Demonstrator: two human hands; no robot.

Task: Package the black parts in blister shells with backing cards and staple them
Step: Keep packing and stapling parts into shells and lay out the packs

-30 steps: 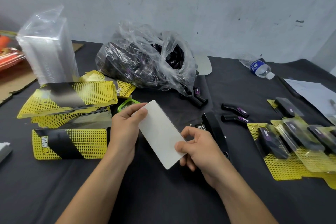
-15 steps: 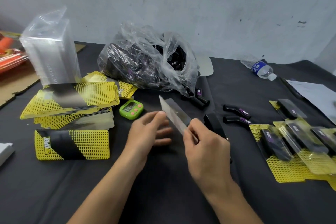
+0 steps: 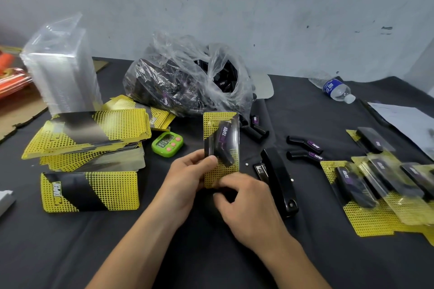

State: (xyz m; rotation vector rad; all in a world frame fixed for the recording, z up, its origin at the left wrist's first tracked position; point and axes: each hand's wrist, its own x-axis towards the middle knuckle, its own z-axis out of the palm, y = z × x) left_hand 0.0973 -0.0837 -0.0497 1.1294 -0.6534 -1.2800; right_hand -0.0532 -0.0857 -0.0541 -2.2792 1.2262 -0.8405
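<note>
- At the far left you have a bagged stack of clear blister shells, standing upright on the black table cloth.
- Just right of and nearer than that stack lies a loose pile of yellow-and-black backing cards. One single card lies flat nearer to you.
- A green timer sits between the card pile and your hands.
- Far from you, behind the timer, is a clear plastic bag of black parts, with its mouth open toward the right.
- Your left hand grips the blister pack by its lower left edge. The thumb lies on the front and the fingers are behind.
- You hold the pack upright in the middle of the scene, above the cloth, with its printed face toward you. A black part with a purple label sits under the clear shell, just above your left thumb.
- Your right hand is closed on the pack's near bottom edge, with the fingers curled round it. The pack rises from between your two hands.
- A black stapler lies on the cloth just right of your right hand, not touching it.
- Two loose black parts lie farther right, beyond the stapler.
- Finished packs overlap in a heap at the right edge.
- A water bottle lies on its side at the far right, and a paper sheet lies nearer than it.
</note>
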